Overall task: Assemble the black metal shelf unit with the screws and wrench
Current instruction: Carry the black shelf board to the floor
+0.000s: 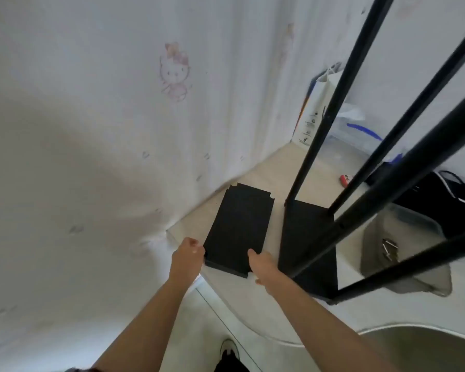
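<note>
Head view: both hands, left (pixel 189 254) and right (pixel 261 262), grip the black shelf panel's (pixel 238 226) near corners.

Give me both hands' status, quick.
Left hand: gripping the near left corner of the loose shelf panel.
Right hand: gripping the panel's near right corner.

We count two black shelf panels (pixel 239 226) (pixel 306 245), four black upright poles (pixel 336 100), two hands (pixel 188 253) (pixel 261 264), one clear plastic tub (pixel 414 226), one white paper bag (pixel 317 108), one shoe (pixel 229 350).
</note>
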`<state>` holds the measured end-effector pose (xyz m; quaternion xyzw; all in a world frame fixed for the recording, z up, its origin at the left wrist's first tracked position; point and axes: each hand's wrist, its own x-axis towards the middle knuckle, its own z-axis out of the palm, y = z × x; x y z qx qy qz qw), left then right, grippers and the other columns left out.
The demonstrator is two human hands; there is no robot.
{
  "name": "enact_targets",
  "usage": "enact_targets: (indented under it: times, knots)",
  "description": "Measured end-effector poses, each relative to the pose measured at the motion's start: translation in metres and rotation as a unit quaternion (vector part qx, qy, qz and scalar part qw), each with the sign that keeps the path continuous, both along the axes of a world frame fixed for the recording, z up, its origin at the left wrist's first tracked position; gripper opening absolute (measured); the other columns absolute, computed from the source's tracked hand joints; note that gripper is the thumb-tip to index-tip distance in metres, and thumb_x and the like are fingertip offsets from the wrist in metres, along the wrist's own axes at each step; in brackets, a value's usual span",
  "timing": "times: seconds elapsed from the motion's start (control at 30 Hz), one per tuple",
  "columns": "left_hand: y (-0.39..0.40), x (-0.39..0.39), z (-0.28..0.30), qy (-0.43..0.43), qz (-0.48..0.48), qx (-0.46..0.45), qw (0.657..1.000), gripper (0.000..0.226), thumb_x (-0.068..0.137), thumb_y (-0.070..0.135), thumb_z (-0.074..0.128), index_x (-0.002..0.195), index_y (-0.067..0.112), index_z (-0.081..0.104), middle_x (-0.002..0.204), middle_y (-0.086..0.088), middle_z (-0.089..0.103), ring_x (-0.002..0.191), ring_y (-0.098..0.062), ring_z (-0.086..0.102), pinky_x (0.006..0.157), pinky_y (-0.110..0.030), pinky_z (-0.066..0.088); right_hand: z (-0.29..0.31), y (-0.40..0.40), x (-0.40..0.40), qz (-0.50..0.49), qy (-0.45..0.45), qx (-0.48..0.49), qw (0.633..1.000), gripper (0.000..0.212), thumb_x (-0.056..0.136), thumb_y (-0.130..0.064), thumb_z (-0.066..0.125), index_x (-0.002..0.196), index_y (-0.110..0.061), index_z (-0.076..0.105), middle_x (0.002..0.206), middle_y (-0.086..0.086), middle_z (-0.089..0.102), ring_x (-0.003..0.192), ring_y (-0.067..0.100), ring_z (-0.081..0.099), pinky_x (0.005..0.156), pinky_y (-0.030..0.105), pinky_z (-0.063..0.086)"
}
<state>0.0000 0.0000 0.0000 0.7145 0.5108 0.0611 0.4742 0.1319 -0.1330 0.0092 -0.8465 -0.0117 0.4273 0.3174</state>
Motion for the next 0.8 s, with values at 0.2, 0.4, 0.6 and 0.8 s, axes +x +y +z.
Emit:
enact_targets:
  times: [0.2, 0.4, 0.6, 0.8]
  knots:
    - [0.025, 0.029, -0.014, 0.067, -0.068, -0.035, 0.995, 0.025, 0.102, 0.021, 0.049, 0.107, -0.002, 0.058, 0.098, -0.011, 0.057, 0.094, -0.028, 0.056, 0.078, -0.035, 0.041, -0.014, 0.021, 0.024, 0.018, 0.010, -0.044, 0.999, 0.054, 0.102, -0.039, 0.036, 0.134, 0.002, 0.049, 0.136, 0.022, 0.053, 0.125, 0.037, 0.052, 0.106, 0.048, 0.042]
    - [0.036, 0.036, -0.032, 0.147, -0.147, -0.040, 0.977, 0.034, 0.102, 0.032, 0.048, 0.118, 0.004, 0.060, 0.117, -0.015, 0.062, 0.110, -0.035, 0.060, 0.097, -0.040, 0.046, -0.027, 0.031, 0.030, -0.003, 0.027, -0.050, 0.998, 0.053, 0.101, -0.040, 0.040, 0.133, 0.001, 0.050, 0.134, 0.020, 0.055, 0.123, 0.035, 0.053, 0.103, 0.044, 0.045]
    - [0.027, 0.047, -0.036, 0.124, -0.149, -0.055, 0.979, 0.041, 0.103, 0.036, 0.050, 0.133, 0.010, 0.057, 0.132, -0.012, 0.058, 0.123, -0.032, 0.055, 0.110, -0.044, 0.040, -0.028, 0.030, 0.033, -0.038, 0.036, -0.038, 0.998, 0.052, 0.099, -0.039, 0.046, 0.134, 0.000, 0.049, 0.134, 0.020, 0.054, 0.123, 0.035, 0.053, 0.103, 0.044, 0.045]
    - [0.019, 0.044, -0.034, 0.056, -0.053, -0.136, 0.988, 0.039, 0.104, 0.039, 0.048, 0.129, 0.009, 0.049, 0.123, -0.007, 0.058, 0.112, -0.025, 0.057, 0.097, -0.040, 0.048, -0.024, 0.028, 0.031, -0.027, 0.026, -0.098, 0.994, 0.051, 0.103, -0.036, 0.043, 0.140, 0.000, 0.039, 0.119, 0.018, 0.053, 0.104, 0.030, 0.057, 0.102, 0.042, 0.048]
